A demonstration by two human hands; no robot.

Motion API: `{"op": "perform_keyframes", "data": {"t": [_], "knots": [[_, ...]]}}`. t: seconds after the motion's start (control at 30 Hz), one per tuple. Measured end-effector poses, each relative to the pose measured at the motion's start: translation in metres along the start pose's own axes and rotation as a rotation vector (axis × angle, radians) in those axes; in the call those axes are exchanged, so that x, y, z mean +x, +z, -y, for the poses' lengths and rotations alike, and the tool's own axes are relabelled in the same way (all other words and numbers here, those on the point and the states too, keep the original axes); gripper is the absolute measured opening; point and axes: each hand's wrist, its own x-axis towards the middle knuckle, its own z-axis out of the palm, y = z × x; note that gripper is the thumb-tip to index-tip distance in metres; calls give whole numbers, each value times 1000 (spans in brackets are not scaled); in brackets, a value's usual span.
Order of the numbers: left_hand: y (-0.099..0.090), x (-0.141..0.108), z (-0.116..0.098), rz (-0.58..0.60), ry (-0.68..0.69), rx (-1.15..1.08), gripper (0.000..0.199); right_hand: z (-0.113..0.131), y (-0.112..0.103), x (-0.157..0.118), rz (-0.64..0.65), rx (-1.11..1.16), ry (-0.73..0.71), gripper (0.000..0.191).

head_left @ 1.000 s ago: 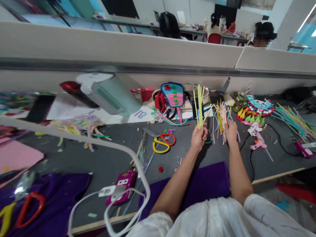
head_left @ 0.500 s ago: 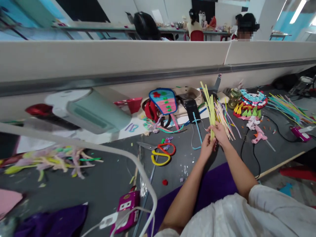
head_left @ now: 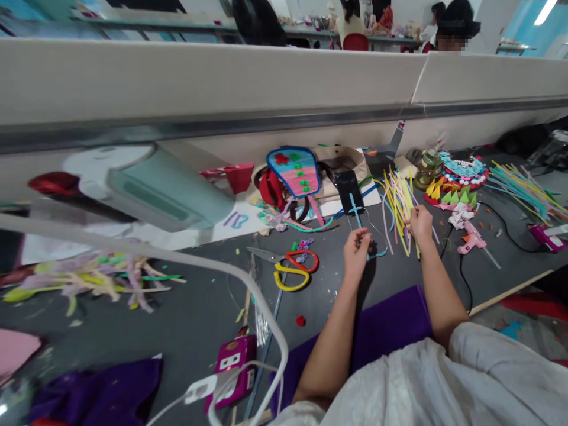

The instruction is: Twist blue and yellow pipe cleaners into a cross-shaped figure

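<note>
My left hand (head_left: 356,254) is closed on a light-blue pipe-cleaner piece (head_left: 354,205), a crossed stem whose upper end sticks up past the fingers. A thin wire loop and a blue curved end show beside it. My right hand (head_left: 419,225) is at the pile of yellow, cream and purple pipe cleaners (head_left: 398,204), its fingers closed on the yellow ones at the pile's right side. Left of my hands lie open scissors (head_left: 296,270) with red and yellow handles. Beyond my left hand is a black item (head_left: 348,186) on a beige bag.
A pink glue gun (head_left: 471,238) with its cord lies at the right, near a colourful beaded ornament (head_left: 464,170). At the left are a pale green device (head_left: 171,192) and a white tube (head_left: 195,263) arching across the table. People sit beyond the partition.
The yellow bundle has gone from between both hands down onto the pile, with my right hand at it. My left hand has moved left and taken the blue piece. The view has shifted slightly.
</note>
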Motion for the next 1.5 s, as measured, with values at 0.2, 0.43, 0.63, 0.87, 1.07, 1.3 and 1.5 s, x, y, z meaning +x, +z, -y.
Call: {"op": "perform_keyframes", "data": {"t": [0.2, 0.43, 0.63, 0.87, 1.07, 1.3, 1.5], "knots": [[-32, 16, 1, -119, 17, 170, 30, 7, -18, 6, -179, -367, -68, 23], [-62, 29, 16, -109, 101, 513, 22, 19, -30, 1, -199, -173, -205, 24], [-59, 26, 18, -107, 82, 682, 23, 27, 19, -21, 196, 230, -203, 23], [-54, 20, 9, -73, 44, 875, 22, 41, 72, -33, 317, 9, -236, 14], [-53, 20, 6, -31, 24, 873, 24, 50, 98, -43, 393, -165, -248, 9], [-55, 26, 5, -115, -47, 246, 24, 67, 94, -31, 353, 152, -166, 16], [-51, 22, -5, 151, -295, -276, 48, 90, 79, -17, 162, 425, -216, 24]]}}
